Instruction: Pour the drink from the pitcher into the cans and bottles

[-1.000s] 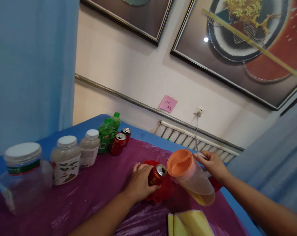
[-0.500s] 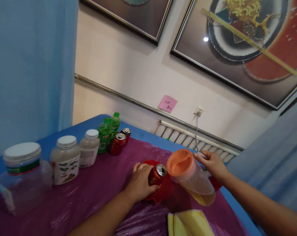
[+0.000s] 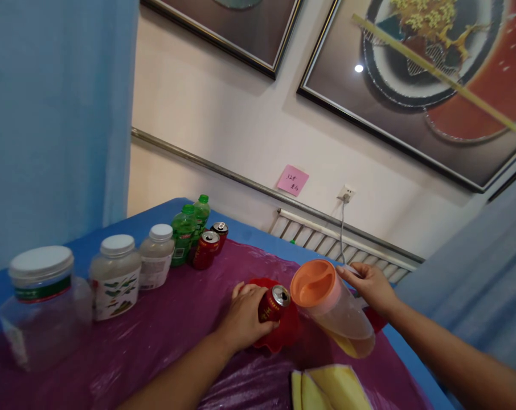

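My left hand (image 3: 248,316) is closed around a red drink can (image 3: 271,306), whose silver top has an open mouth. The can is over a red scalloped dish (image 3: 290,327); I cannot tell whether it touches it. In my right hand (image 3: 372,287) is the handle of a clear plastic pitcher (image 3: 345,322) with an orange lid (image 3: 312,283). The pitcher is tilted toward the can, its lid close to the can's top. A little yellowish liquid seems to lie low in the pitcher. No stream of liquid can be made out.
A folded yellow cloth (image 3: 330,388) lies at the front on the purple plastic sheet (image 3: 164,336). Along the left stand a large clear jar (image 3: 44,319), two white-lidded jars (image 3: 116,285), two green bottles (image 3: 183,236) and two more cans (image 3: 205,250). A radiator (image 3: 313,239) is behind the table.
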Tool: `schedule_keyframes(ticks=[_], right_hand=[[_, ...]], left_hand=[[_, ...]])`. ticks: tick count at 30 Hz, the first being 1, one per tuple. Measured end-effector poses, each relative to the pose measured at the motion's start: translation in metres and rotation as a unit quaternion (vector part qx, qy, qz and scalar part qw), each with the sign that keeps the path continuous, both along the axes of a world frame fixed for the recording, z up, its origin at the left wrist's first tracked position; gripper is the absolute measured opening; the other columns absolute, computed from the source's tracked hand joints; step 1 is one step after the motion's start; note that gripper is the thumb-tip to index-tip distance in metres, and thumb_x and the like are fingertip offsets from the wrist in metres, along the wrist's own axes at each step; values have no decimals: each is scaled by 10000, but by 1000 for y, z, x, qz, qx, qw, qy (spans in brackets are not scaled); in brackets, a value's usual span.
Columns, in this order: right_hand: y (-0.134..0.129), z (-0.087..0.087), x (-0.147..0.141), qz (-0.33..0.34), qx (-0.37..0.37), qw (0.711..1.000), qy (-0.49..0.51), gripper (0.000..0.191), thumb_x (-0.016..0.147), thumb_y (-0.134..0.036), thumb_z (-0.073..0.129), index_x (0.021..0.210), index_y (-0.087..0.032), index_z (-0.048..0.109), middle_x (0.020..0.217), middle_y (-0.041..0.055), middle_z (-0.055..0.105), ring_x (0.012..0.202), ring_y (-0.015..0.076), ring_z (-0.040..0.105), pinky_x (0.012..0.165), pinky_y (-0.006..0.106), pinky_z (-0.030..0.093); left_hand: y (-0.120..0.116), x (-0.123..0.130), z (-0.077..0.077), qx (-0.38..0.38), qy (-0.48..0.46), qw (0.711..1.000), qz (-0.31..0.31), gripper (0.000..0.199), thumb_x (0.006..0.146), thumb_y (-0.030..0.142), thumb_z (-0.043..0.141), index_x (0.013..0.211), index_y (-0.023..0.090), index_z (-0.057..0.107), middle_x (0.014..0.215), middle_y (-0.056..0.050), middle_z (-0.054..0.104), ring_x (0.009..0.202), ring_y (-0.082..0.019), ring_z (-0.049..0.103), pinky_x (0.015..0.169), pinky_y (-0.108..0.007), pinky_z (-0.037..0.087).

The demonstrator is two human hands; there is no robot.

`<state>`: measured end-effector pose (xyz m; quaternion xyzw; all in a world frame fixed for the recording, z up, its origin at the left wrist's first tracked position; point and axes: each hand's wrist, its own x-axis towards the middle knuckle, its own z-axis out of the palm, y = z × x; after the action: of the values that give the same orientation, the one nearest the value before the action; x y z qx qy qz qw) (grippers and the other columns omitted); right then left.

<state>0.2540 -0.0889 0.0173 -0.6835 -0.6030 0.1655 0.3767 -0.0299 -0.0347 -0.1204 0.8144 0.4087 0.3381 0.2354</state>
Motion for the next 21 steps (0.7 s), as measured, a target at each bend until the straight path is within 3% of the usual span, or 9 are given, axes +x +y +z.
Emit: schedule_keyframes(ticks=[21], right_hand=[[2,-2,3,6,3,1000,-1,561,764,-689,651,599,-227,378,562,-65,304,523,94,287,457,229,255]], left_hand=[[0,0,-2,-3,-6,1000,-2,566,617,387,864,1117,268,625,1176,-39,698,1200,-310,566,1156,-518,209]])
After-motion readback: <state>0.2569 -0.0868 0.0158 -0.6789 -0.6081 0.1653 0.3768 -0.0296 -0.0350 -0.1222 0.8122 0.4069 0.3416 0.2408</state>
